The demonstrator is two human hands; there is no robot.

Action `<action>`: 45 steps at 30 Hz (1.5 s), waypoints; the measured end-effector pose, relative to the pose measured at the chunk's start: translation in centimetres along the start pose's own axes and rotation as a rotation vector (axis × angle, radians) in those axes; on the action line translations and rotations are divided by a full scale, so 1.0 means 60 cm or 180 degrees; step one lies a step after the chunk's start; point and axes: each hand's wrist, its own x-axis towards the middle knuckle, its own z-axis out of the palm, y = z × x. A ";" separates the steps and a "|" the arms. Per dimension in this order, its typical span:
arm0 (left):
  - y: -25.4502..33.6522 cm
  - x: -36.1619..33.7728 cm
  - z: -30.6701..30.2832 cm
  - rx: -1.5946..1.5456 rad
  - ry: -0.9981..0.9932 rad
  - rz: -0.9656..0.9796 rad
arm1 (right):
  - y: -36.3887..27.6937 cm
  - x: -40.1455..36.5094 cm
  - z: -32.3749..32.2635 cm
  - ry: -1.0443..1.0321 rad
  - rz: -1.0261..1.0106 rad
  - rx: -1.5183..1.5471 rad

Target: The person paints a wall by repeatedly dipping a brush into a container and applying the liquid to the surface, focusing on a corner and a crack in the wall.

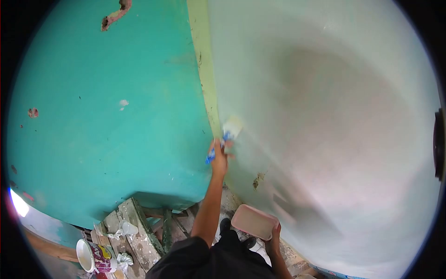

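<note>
My left hand [219, 158] is wrapped round the blue handle of a wide paintbrush [227, 135], its pale bristles up against the whitish wall [297, 107] just right of the corner. The brush head is slightly blurred. Low in the view, my right hand [275, 237] grips the right end of a shallow pink tray [253, 222] with pale contents, held near my body. Some of the fingers under the tray are hidden.
A teal wall [116, 102] with chipped spots meets a yellow-green strip [203, 60] at the corner. At lower left a paint-spattered wooden bench [134, 228] stands near a paint bucket [97, 257]. My shoes show at the bottom.
</note>
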 end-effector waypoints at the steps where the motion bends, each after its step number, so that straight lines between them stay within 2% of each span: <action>1: -0.039 -0.021 -0.037 0.0102 0.0134 -0.0185 | 0.019 0.010 -0.021 0.0025 -0.0027 -0.0026; 3: -0.088 -0.050 -0.098 0.0728 0.0312 -0.0345 | 0.028 0.008 -0.031 0.0049 -0.0014 -0.0040; 6: -0.109 -0.053 -0.142 0.1402 0.0228 -0.1018 | -0.006 -0.014 -0.011 0.0052 0.0076 -0.0048; 9: -0.054 -0.010 -0.081 0.1409 0.0084 -0.0614 | -0.003 -0.015 -0.013 0.0031 0.0080 -0.0059; 11: 0.062 0.020 0.020 0.1493 -0.0011 -0.0273 | 0.002 -0.011 -0.021 -0.0190 -0.0097 -0.0067; 17: 0.386 0.094 0.267 0.1049 -0.0336 0.0890 | -0.005 -0.016 0.001 -0.0033 -0.0068 -0.0023; 22: 0.530 0.123 0.355 0.0348 -0.0661 0.1499 | 0.048 0.002 -0.027 -0.0159 -0.0221 -0.0154; 26: 0.480 0.152 0.336 -0.0263 -0.0890 0.1259 | 0.049 0.000 -0.021 -0.0135 -0.0299 -0.0169; 30: 0.284 0.097 0.220 -0.0150 -0.0707 0.0851 | 0.044 -0.012 -0.015 -0.0024 -0.0191 -0.0049; 33: 0.116 0.037 0.086 -0.0069 -0.0301 0.0259 | 0.059 -0.001 -0.031 -0.0275 -0.0422 0.0044; 34: 0.071 0.016 0.042 0.0014 -0.0194 0.0101 | 0.064 0.002 -0.033 -0.0156 -0.0348 0.0057; 37: -0.016 -0.028 -0.059 0.0926 0.0107 -0.0461 | 0.053 0.000 -0.027 0.0131 -0.0174 0.0119; 39: -0.024 -0.030 -0.082 0.1475 0.0072 -0.0858 | 0.018 -0.013 0.007 0.0212 -0.0112 0.0228; 42: 0.061 0.009 -0.008 0.1557 -0.0180 -0.0520 | 0.035 0.015 -0.006 0.0154 -0.0261 0.0087; 45: 0.233 0.065 0.137 0.1584 -0.0360 0.0207 | 0.061 0.046 -0.032 -0.0080 -0.0461 0.0057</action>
